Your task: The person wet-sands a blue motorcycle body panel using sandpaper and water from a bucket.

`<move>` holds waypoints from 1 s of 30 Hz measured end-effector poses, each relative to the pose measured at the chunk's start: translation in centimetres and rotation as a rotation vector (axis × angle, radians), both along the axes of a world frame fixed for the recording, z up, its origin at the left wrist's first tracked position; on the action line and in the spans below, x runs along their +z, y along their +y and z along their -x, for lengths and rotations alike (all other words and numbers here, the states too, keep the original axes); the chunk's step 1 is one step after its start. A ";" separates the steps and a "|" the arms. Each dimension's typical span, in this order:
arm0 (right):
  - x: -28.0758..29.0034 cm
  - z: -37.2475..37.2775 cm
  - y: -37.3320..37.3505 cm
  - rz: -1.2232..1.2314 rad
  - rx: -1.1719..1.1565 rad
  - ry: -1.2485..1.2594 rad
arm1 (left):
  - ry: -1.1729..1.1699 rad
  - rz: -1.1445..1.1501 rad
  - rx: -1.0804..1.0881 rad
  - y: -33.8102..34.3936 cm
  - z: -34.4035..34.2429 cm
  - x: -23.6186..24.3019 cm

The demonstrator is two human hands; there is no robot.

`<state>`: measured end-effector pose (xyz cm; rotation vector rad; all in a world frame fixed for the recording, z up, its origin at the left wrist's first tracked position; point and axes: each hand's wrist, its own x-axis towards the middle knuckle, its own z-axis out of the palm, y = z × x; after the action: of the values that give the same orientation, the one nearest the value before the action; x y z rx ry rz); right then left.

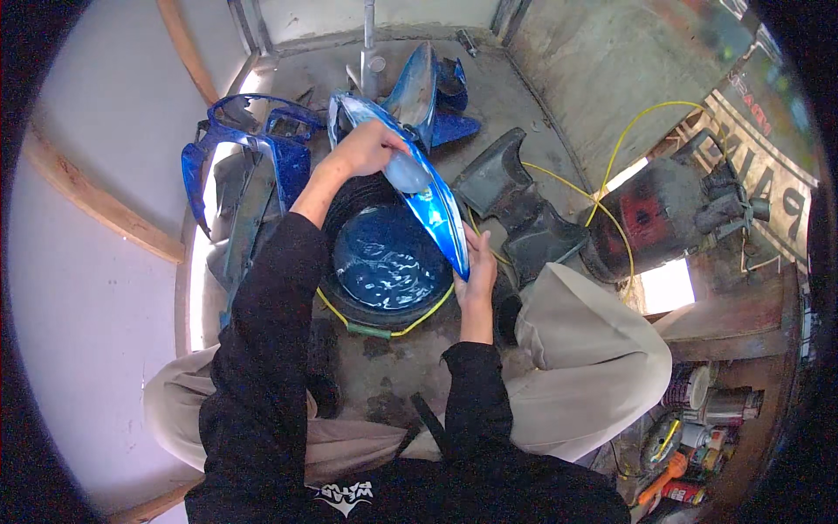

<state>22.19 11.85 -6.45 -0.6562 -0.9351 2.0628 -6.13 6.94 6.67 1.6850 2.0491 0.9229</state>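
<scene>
A long, pointed, glossy blue motorcycle fairing panel [443, 215] with white patches is held at a slant over a black bucket of water [393, 262]. My left hand [371, 150] is closed around a smooth grey-blue rounded piece [408, 173], which lies against the panel's upper half; its exact kind is unclear. At the panel's lower tip, my right hand [477, 265] grips the edge, its fingers partly hidden behind the panel. The bucket's yellow wire handle [410, 328] with a green grip hangs down its near side.
Other blue fairing parts [292, 153] lie at the left and far side, near a metal post [368, 52]. Black plastic panels [532, 229] sit right of the bucket. A dark compressor tank [646, 218] with a yellow hose [621, 140] stands further right. Cans [729, 406] fill a lower-right shelf.
</scene>
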 end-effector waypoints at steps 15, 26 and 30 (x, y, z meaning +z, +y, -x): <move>-0.7 0.6 -0.3 -0.016 0.031 0.054 | -0.160 0.432 -0.225 -2.4 -2.7 -0.1; 1.0 0.3 -0.6 -0.118 0.105 -0.118 | -0.059 0.714 -0.024 -4.9 -0.3 -11.4; 2.1 0.3 -0.2 -0.085 0.313 -0.104 | 0.010 0.589 -0.019 -5.2 0.4 -15.5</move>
<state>21.91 11.67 -4.37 -0.6063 -1.2446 2.2620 -6.56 1.71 -8.87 1.3775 2.0345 0.2532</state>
